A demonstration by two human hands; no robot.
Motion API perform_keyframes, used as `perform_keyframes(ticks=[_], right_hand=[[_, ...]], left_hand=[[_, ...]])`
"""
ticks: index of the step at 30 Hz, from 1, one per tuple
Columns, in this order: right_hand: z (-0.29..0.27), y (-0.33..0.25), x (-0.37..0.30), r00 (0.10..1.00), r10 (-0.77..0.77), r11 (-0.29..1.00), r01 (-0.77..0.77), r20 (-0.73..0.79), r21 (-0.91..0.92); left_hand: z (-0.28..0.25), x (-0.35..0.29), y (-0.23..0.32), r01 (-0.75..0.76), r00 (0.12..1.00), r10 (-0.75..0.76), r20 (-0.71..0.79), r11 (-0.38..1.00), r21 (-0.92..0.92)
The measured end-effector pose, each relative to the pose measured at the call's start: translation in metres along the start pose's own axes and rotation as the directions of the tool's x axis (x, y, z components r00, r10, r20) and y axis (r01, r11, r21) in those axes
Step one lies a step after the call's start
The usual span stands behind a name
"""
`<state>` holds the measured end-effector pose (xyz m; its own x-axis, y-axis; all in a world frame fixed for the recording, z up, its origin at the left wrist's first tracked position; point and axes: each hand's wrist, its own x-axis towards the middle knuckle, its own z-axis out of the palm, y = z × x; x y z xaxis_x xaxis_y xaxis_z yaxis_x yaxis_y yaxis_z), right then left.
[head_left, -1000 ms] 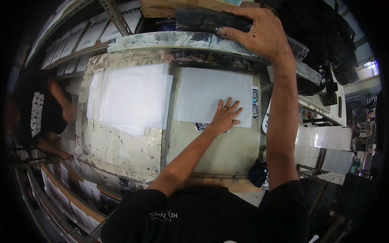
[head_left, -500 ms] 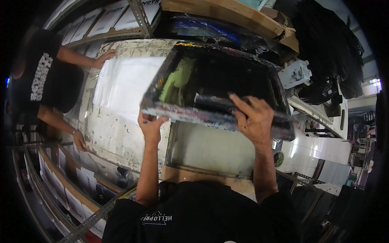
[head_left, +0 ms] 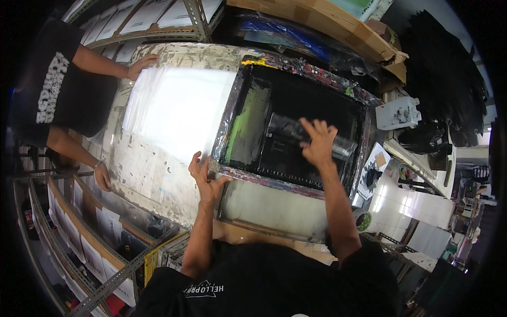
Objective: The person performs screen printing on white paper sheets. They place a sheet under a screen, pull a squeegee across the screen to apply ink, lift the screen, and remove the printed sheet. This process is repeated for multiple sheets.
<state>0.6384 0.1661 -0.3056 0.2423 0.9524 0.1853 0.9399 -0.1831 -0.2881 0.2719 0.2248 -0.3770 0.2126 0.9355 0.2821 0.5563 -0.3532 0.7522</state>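
A screen printing frame [head_left: 285, 183] with a paint-stained rim lies on the worn table, black ink across most of its mesh and a greenish strip at its left. My left hand [head_left: 205, 182] cups the near left corner of that frame, thumb along the near edge and fingers raised, apart, beside the corner. Over the mesh, my right hand [head_left: 319, 142] grips a long dark squeegee [head_left: 285, 127], blurred by motion; its fingers are partly spread across the tool. White sheet material [head_left: 179, 111] lies flat to the left, partly under the frame's left side.
A co-worker's hands [head_left: 142, 66] rest at the table's left edge. Shelving with boxes [head_left: 100, 232] stands at the lower left. A stained white jug [head_left: 397, 113] sits beyond the frame's right end, with a cardboard box [head_left: 327, 24] at the back.
The frame has come down from a tilt to lie flat, shifting right in view. My left hand has loosened its fingers at the corner; my right hand still holds the squeegee.
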Motion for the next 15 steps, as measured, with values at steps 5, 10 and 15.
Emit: perform_keyframes(ticks=[5, 10, 15], right_hand=[[0.010, 0.061, 0.096, 0.993, -0.026, 0.999, 0.020, -0.117, -0.047], [0.017, 0.100, 0.147, 0.983, -0.086, 0.996, 0.086, -0.159, -0.007], [0.001, 0.088, 0.144, 0.994, -0.036, 0.998, 0.040, -0.107, 0.037]], left_hand=[[-0.002, 0.001, 0.005, 0.010, 1.000, -0.009, 0.013, 0.997, -0.075], [-0.002, 0.000, 0.007, 0.030, 0.999, -0.027, 0.021, 0.993, -0.116], [-0.004, 0.002, 0.008, 0.032, 0.999, -0.028, 0.035, 0.991, -0.127]])
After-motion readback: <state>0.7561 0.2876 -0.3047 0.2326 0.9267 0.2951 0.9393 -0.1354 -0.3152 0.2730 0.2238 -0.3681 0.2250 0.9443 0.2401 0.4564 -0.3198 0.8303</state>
